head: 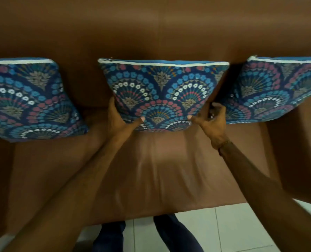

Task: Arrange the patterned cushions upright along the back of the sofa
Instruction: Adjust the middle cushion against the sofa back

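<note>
Three blue cushions with fan-shaped flower patterns and white top piping stand upright against the brown sofa back [151,33]. The left cushion [27,99] and the right cushion [278,90] lean there untouched. My left hand [120,120] grips the lower left corner of the middle cushion [162,93], thumb on its front. My right hand [212,122] is at the lower right corner, its thumb tip pressed on the fabric and the fingers curled just off the cushion's edge.
The brown sofa seat [160,175] stretches below the cushions, with an armrest [296,151] at the right. White floor tiles [232,230] and my legs in dark trousers [169,235] show under the seat's front edge.
</note>
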Tool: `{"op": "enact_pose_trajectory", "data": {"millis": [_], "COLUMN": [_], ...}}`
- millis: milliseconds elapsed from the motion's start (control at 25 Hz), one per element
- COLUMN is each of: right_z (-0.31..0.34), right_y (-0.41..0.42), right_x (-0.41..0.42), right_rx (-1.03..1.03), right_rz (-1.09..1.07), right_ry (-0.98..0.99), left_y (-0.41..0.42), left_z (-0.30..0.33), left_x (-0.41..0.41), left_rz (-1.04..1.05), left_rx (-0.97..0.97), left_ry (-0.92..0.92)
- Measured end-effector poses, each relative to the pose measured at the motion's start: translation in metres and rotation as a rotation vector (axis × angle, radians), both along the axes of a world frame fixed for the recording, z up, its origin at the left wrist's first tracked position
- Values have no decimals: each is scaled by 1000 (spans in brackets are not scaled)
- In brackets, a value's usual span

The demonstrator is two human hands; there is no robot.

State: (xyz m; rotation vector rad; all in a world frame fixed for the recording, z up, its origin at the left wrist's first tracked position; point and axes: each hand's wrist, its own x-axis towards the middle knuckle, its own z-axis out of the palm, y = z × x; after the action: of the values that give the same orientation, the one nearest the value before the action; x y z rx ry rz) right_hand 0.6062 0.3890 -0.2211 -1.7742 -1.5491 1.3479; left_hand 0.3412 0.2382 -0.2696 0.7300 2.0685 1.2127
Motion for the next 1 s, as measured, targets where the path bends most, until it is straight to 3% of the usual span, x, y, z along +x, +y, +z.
{"op": "enact_pose_trajectory", "data": {"millis": [160, 360, 520, 680, 880, 1000], "right_z": [-1, -21, -31, -34, -32, -21], "right_y": [43, 35, 31, 25, 40, 84], "right_x": [-21, -28, -28, -5, 87, 171], "right_rx": [-76, 56, 48, -31, 80, 168], "right_rz": [233, 193, 187, 173, 84, -31], "right_ry": [181, 159, 176, 132, 9, -72], "left_y": [24, 18, 15, 14, 69, 128], "left_z": [4, -9, -9, 5, 6, 3], "left_x": [-2, 9, 20, 90, 203, 257], "left_rz": [26, 110, 143, 277, -55, -141], "left_rx": [68, -24, -70, -176, -127, -67], "left_ry": [18, 29, 113, 202, 158, 109]}}
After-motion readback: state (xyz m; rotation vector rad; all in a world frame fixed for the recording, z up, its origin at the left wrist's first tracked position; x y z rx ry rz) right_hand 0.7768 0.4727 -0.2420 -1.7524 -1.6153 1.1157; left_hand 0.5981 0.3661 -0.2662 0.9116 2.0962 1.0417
